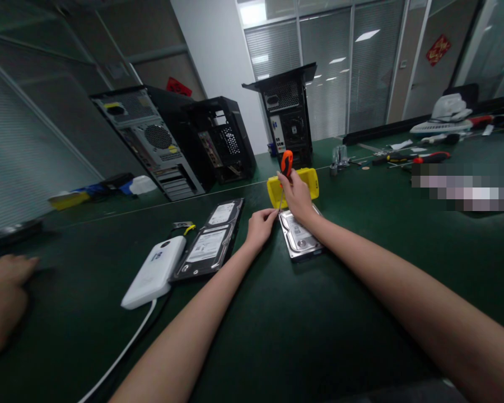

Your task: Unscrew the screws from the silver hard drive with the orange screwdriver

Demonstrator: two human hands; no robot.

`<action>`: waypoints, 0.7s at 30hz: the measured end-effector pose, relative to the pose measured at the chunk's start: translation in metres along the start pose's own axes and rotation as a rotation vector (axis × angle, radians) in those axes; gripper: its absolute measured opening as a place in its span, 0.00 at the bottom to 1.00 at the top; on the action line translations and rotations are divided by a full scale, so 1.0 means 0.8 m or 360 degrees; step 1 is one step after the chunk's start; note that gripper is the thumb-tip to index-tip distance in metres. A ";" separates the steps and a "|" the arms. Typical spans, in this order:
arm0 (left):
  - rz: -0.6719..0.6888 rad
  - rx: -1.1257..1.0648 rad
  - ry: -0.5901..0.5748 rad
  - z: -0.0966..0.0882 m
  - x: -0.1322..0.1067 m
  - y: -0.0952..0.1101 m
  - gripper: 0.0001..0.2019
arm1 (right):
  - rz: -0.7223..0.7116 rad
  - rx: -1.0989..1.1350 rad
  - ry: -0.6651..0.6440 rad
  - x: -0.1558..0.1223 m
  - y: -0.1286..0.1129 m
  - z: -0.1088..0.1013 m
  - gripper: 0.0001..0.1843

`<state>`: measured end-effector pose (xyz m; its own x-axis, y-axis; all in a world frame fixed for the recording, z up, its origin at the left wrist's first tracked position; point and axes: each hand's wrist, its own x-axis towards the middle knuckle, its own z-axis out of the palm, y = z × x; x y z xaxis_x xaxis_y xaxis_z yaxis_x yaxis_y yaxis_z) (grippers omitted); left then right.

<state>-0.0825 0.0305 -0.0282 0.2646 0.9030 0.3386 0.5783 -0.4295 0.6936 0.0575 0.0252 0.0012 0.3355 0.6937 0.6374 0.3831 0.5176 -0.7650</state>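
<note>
My right hand [297,196] grips an orange-handled screwdriver [286,163] held upright, its tip pointing down at the far left corner of a silver hard drive [301,238] lying flat on the green table [361,268]. My left hand [259,226] is closed in a pinch at the screwdriver's tip, beside the drive's left edge; what it pinches is too small to make out. Two more hard drives [213,238] lie side by side to the left of my left hand.
A yellow box [308,180] sits just behind the drive. A white power bank [154,271] with a white cable lies left. Three open computer cases [218,137] stand at the back. Another person's hand [2,296] rests at the far left. Tools [407,158] lie at the back right.
</note>
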 end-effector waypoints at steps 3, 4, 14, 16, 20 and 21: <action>0.0001 -0.0027 0.0002 0.001 0.000 -0.002 0.16 | -0.0008 -0.0030 -0.0009 0.000 -0.001 0.000 0.21; 0.0003 -0.0030 0.0001 0.001 0.000 -0.002 0.16 | -0.0011 -0.0039 -0.0007 0.000 -0.001 0.000 0.21; -0.0013 0.0040 -0.0012 -0.001 -0.002 0.004 0.16 | -0.0052 -0.0026 -0.0067 0.001 0.003 0.004 0.21; -0.0018 0.0051 -0.0009 -0.002 -0.002 0.005 0.16 | -0.0060 0.0007 -0.0075 0.001 0.004 0.004 0.20; -0.0029 0.0066 0.0005 -0.003 -0.003 0.007 0.15 | -0.0075 0.0052 -0.0081 0.002 0.005 0.006 0.20; -0.0026 0.0063 0.0008 -0.003 -0.004 0.007 0.15 | -0.0079 0.0056 -0.0083 0.002 0.006 0.006 0.20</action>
<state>-0.0819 0.0254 -0.0238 0.2510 0.9097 0.3309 0.6126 -0.4140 0.6733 0.0557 0.0310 -0.0018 0.2712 0.6917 0.6694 0.3675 0.5684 -0.7362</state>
